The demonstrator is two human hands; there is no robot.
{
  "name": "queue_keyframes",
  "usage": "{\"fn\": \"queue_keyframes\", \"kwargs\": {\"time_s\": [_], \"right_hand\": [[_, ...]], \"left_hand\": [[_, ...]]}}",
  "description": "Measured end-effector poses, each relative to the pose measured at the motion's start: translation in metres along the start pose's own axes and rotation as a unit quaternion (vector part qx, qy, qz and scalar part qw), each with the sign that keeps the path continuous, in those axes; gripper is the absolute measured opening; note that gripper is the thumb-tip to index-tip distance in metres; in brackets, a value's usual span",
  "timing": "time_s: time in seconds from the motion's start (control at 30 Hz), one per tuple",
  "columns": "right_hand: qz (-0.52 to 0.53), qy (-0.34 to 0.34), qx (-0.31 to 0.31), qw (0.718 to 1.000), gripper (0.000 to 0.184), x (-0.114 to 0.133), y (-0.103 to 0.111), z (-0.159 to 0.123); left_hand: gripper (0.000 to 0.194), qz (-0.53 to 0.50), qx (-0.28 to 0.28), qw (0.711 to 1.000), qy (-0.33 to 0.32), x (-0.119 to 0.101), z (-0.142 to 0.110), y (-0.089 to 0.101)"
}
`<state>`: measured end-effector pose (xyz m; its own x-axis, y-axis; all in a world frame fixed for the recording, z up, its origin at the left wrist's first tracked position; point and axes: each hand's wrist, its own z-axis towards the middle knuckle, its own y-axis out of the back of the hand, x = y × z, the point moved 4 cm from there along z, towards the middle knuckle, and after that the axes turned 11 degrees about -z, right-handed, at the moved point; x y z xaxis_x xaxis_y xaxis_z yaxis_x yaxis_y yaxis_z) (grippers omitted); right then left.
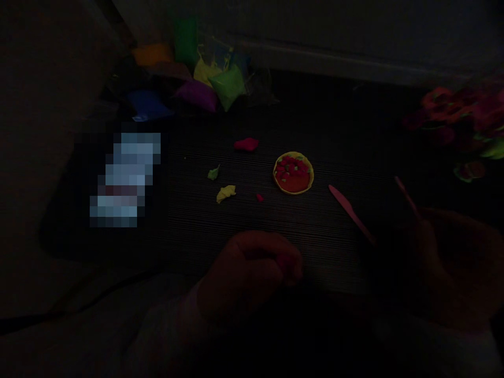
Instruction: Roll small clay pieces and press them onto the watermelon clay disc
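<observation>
In dim light, my left hand point(250, 270) is closed in a pinch on a small red piece of modelling clay point(285, 261). Off to the right, my right hand point(457, 262) grips a thin pink stick-like tool point(407, 195), pointing up and left. Between and beyond the hands lies a small round clay tart point(293, 184) with a yellow rim, red filling and several red and green bits. A pink plastic knife point(350, 211) rests to its right. Left of it are a red clay lump point(246, 144), a green scrap point(213, 172), a yellow scrap point(226, 193) and a tiny red piece point(260, 197).
Several coloured clay packets point(197, 94) are piled at the back left. A bright, pixelated rectangle point(126, 178) lies on the left of the dark table point(197, 231). Red and orange flower-like shapes point(452, 107) and a small red-green piece point(470, 171) are at right.
</observation>
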<state>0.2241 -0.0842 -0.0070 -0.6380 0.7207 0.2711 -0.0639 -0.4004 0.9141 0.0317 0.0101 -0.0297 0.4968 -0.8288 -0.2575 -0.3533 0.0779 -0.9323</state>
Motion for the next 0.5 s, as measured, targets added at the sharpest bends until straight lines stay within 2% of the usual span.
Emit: {"fn": "queue_keyframes", "kwargs": {"time_s": [0.03,0.1,0.23,0.3,0.4,0.43,0.47,0.5], "right_hand": [[-0.039,-0.018,0.009,0.999,0.029,-0.008,-0.006,0.008],[-0.094,-0.005,0.049,0.994,0.029,-0.017,-0.017,0.019],[-0.144,0.049,0.085,0.985,0.026,-0.015,-0.028,0.025],[-0.136,0.091,0.067,0.984,0.023,-0.009,-0.023,0.024],[-0.068,0.155,-0.005,0.986,0.020,-0.002,-0.001,0.021],[-0.033,0.181,-0.010,0.983,0.022,0.002,0.007,0.019],[0.003,0.260,0.028,0.965,0.022,0.010,0.013,0.015],[0.038,0.370,0.061,0.926,0.021,0.022,0.019,0.006]], "left_hand": [[0.005,-0.016,0.000,1.000,0.000,0.001,0.000,-0.001],[0.006,-0.044,-0.001,0.999,0.005,0.002,0.001,-0.002],[0.007,-0.079,-0.006,0.996,0.030,0.008,0.001,-0.002],[0.007,-0.087,-0.005,0.995,0.038,0.010,0.002,-0.001],[0.011,-0.075,0.004,0.996,0.053,0.013,0.002,-0.002],[0.011,-0.065,0.006,0.996,0.059,0.014,0.003,-0.003],[0.011,-0.055,0.006,0.996,0.065,0.015,0.003,-0.003],[0.011,-0.041,0.006,0.996,0.073,0.015,0.003,-0.004]]}}
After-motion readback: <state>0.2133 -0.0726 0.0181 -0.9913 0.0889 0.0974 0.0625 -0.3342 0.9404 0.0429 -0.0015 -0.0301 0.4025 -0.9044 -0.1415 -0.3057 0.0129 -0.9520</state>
